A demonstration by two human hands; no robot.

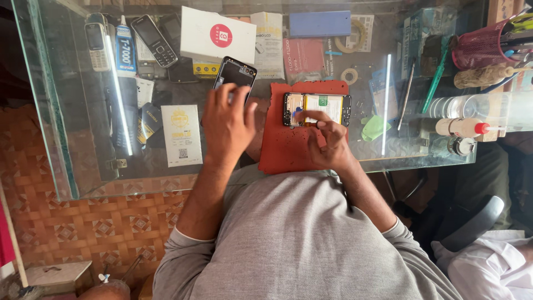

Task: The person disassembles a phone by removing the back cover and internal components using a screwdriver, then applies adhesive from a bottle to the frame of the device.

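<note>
Landmark: red mat [283, 147] on the glass counter [83, 144], right in front of the person in the grey shirt.

Opened phone [316, 109] lies flat on the mat's far half, back cover off, pale battery showing w/ dark frame around it. Right hand [327, 139] rests on the mat, fingers curled, index fingertip pressed on the phone's near edge by the battery; whether it pinches anything small, can't tell.

Left hand [226, 123] is just off the mat's left edge, raised over the counter, fingers closed around the lower end of a black phone panel [236, 73], which sticks up past the fingertips, tilted, beyond the mat's far-left corner.

Other stuff, all placed from the mat:
- White box w/ red round sticker [213, 35] far-left, beyond the panel.
- 2 old keypad phones [155, 40] and a glue tube [125, 45] farther left.
- Yellow-print leaflet [181, 135] left, under the glass.
- Green cloth [375, 128] just right of the mat.
- Metal pry tool [406, 94] and green-handled tool [436, 83] further right.
- Squeeze bottle w/ red tip [463, 127] well right, near the counter's edge.
- Maroon tool basket [480, 50] far-right corner.
</note>
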